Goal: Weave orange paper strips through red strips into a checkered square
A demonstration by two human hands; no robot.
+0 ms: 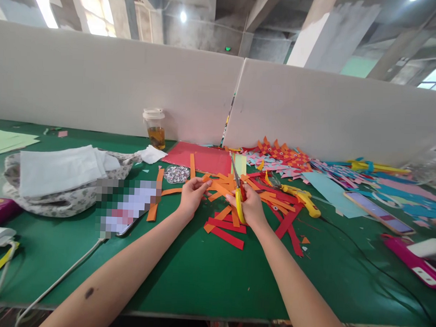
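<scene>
My left hand (pixel 192 193) pinches one end of an orange paper strip (pixel 217 186) above the green table (pixel 198 273). My right hand (pixel 251 206) is closed round the yellow handles of a pair of scissors (pixel 237 188), whose blades point up and away beside the strip. Under both hands lies a loose pile of orange and red paper strips (pixel 233 222). A red paper sheet (pixel 204 158) lies flat just behind the pile.
A yellow glue gun (pixel 301 196) lies right of my hand. Woven paper fish (pixel 283 154) and coloured scraps spread to the right, with two phones (pixel 378 211). A cloth bag (pixel 58 178), a jar (pixel 155 128) and a bowl of googly eyes (pixel 177 174) sit left. White partitions stand behind.
</scene>
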